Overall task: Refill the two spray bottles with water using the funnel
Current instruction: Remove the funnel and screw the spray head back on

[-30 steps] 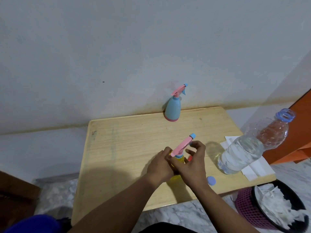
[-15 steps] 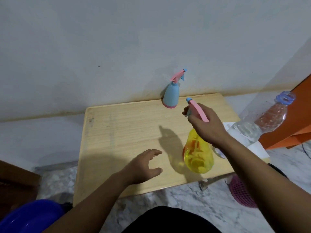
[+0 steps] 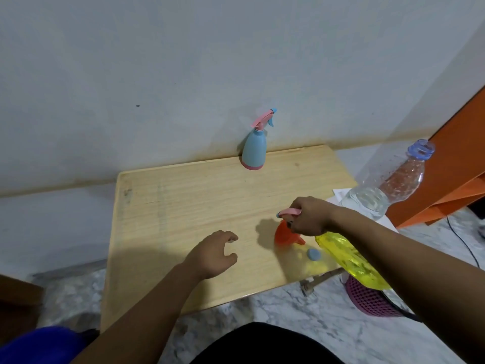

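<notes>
My right hand [image 3: 308, 216] grips the pink trigger head of the yellow spray bottle [image 3: 351, 260], which hangs tilted above the table's right front corner, its body partly behind my forearm. An orange funnel [image 3: 284, 236] lies on the wooden table [image 3: 183, 206] just under that hand, with a small blue cap [image 3: 313, 254] beside it. My left hand [image 3: 214, 254] hovers over the table with loosely curled fingers, holding nothing. The blue spray bottle [image 3: 254, 151] stands upright at the table's far edge. A clear water bottle [image 3: 388, 185], uncapped, stands at the right.
White paper [image 3: 341, 193] lies under the water bottle at the right edge. A pink mesh basket [image 3: 370, 300] sits on the marble floor below the right front corner. Orange furniture [image 3: 451, 158] stands to the right, and a wall runs behind the table.
My right hand has brought the yellow bottle down and to the right, tilting it further. The funnel and blue cap have come into view. My left hand stays over the table.
</notes>
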